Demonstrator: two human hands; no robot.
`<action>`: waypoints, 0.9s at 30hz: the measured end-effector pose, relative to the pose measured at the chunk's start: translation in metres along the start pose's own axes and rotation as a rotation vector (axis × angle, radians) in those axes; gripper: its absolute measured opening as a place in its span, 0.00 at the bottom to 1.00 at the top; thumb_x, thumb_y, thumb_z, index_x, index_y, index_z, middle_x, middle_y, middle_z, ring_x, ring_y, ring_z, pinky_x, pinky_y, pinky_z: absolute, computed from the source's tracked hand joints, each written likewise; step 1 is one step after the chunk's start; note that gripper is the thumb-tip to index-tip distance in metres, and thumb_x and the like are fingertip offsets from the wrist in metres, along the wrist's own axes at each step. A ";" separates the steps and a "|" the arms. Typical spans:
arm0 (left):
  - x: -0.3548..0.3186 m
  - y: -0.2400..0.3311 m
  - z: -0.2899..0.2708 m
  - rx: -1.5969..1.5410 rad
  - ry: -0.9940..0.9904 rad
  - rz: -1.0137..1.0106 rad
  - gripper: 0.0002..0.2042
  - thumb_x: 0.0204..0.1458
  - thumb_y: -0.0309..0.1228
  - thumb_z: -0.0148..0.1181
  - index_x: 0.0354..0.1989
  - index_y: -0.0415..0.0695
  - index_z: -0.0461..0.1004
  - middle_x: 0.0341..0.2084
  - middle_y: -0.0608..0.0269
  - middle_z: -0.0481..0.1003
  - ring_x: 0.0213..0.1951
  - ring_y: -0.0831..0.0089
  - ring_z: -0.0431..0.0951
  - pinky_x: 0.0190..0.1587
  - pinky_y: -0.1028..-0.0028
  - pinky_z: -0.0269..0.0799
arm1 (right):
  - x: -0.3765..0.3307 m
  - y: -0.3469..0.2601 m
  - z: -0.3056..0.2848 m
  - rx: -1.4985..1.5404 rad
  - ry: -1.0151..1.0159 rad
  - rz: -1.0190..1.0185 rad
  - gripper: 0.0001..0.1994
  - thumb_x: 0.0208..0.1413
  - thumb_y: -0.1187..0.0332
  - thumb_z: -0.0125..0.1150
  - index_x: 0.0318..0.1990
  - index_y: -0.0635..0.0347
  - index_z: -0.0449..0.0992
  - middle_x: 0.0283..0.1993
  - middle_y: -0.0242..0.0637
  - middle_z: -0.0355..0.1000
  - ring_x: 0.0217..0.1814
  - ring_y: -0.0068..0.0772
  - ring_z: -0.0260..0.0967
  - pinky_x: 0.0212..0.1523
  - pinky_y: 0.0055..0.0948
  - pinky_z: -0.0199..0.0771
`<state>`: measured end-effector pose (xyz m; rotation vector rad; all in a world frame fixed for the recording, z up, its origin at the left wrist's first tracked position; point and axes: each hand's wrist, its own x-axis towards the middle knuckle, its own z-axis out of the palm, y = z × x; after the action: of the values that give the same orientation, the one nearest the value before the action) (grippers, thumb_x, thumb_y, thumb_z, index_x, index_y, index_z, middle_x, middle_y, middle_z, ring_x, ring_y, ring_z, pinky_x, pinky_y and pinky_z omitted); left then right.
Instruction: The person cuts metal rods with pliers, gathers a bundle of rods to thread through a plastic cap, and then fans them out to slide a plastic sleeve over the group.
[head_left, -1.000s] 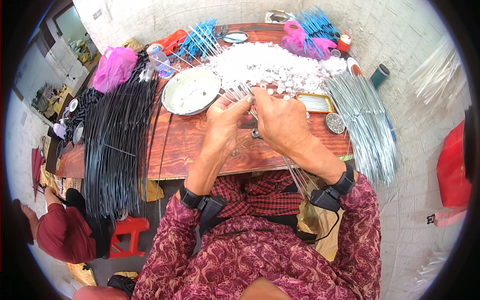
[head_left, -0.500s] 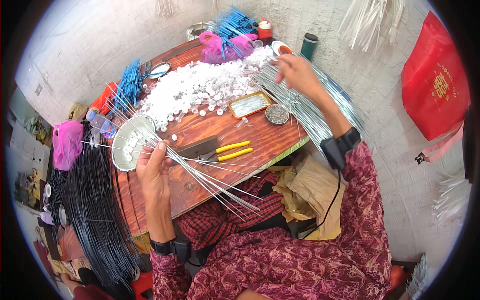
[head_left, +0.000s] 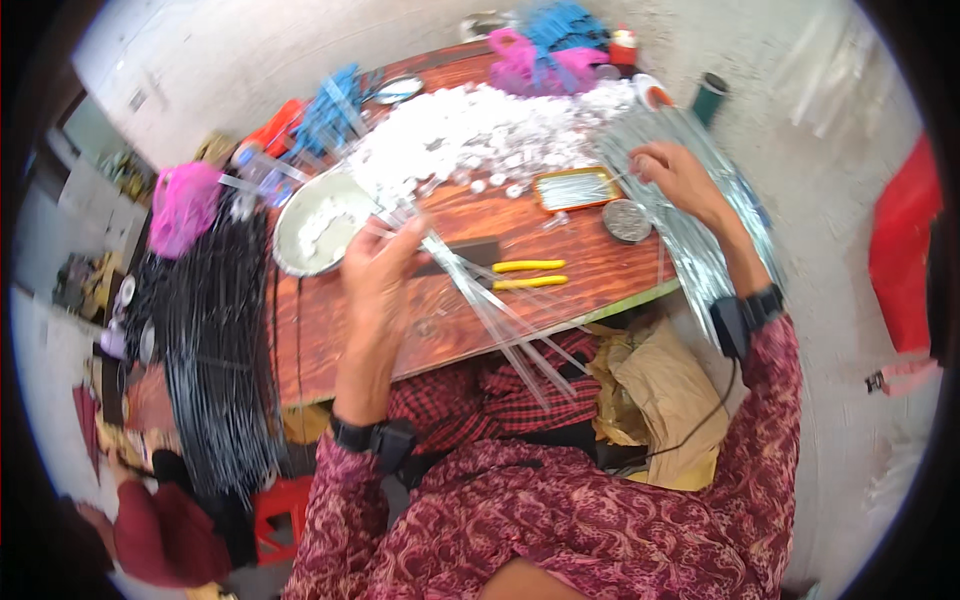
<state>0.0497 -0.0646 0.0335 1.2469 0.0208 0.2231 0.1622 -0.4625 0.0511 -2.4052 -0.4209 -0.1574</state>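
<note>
My left hand (head_left: 375,280) is closed around a bundle of thin silvery wires (head_left: 497,330), which fan out toward the table's front edge and past the bowl. Beside it stands a pale round bowl (head_left: 285,235) with small white pieces inside. My right hand (head_left: 682,182) has its fingers curled together near the right end of a small gold-rimmed tray (head_left: 572,190) of short silvery pins. Blur hides what those fingers pinch, though a thin line runs toward them. Under that hand lies a sheaf of long silvery wires (head_left: 690,245). A round tin (head_left: 627,222) of small grey bits sits next to the tray.
Yellow-handled pliers (head_left: 530,267) and a dark flat bar (head_left: 460,255) lie mid-table. A heap of white plastic pieces (head_left: 470,135) covers the back. Black wires (head_left: 215,350) hang over the left side. A dark green bottle (head_left: 709,98) stands back right. Another person (head_left: 170,525) is at lower left.
The view has shifted, so the table sits further right and higher. My right hand has come nearer, from the far end of the silvery wires to beside the tray. The left hand keeps its bundle.
</note>
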 end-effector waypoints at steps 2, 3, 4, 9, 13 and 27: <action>-0.008 0.007 0.006 0.004 0.046 -0.008 0.11 0.55 0.28 0.69 0.43 0.43 0.74 0.39 0.60 0.82 0.40 0.79 0.81 0.37 0.81 0.74 | -0.007 -0.074 0.026 0.285 -0.320 -0.077 0.17 0.68 0.62 0.52 0.51 0.66 0.77 0.45 0.40 0.79 0.46 0.30 0.77 0.49 0.31 0.76; -0.007 0.002 0.003 -0.021 0.039 0.002 0.11 0.55 0.28 0.69 0.43 0.43 0.74 0.39 0.60 0.82 0.39 0.78 0.81 0.36 0.81 0.75 | -0.014 -0.103 0.043 0.347 -0.452 -0.121 0.16 0.70 0.63 0.50 0.54 0.67 0.76 0.48 0.38 0.79 0.48 0.28 0.76 0.51 0.30 0.75; -0.004 -0.003 0.004 -0.058 0.013 0.012 0.11 0.55 0.27 0.69 0.44 0.42 0.74 0.39 0.60 0.82 0.38 0.78 0.81 0.36 0.80 0.76 | -0.024 -0.123 0.059 0.369 -0.489 -0.162 0.17 0.70 0.62 0.50 0.55 0.66 0.75 0.48 0.40 0.78 0.48 0.29 0.76 0.51 0.30 0.75; -0.015 0.013 0.001 -0.005 0.014 -0.069 0.11 0.54 0.29 0.70 0.43 0.40 0.77 0.31 0.65 0.79 0.29 0.79 0.79 0.29 0.77 0.78 | -0.040 -0.190 0.121 0.303 -0.468 -0.319 0.18 0.71 0.60 0.47 0.51 0.69 0.73 0.42 0.42 0.76 0.47 0.37 0.74 0.49 0.36 0.71; -0.027 0.000 -0.003 -0.205 0.000 0.044 0.16 0.55 0.28 0.67 0.51 0.38 0.75 0.36 0.63 0.80 0.30 0.78 0.80 0.30 0.75 0.78 | -0.045 -0.215 0.147 0.571 -0.419 -0.177 0.15 0.72 0.62 0.44 0.50 0.64 0.73 0.32 0.32 0.72 0.33 0.24 0.70 0.32 0.27 0.70; -0.032 0.016 -0.037 0.144 0.043 0.182 0.12 0.61 0.36 0.59 0.36 0.38 0.77 0.21 0.66 0.77 0.23 0.82 0.76 0.26 0.75 0.72 | -0.033 -0.205 0.180 0.701 -0.393 -0.025 0.12 0.71 0.58 0.48 0.42 0.56 0.68 0.21 0.19 0.53 0.17 0.10 0.45 0.15 0.17 0.40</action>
<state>0.0106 -0.0306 0.0330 1.3885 -0.0401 0.4118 0.0620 -0.2071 0.0320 -1.7271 -0.5712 0.3997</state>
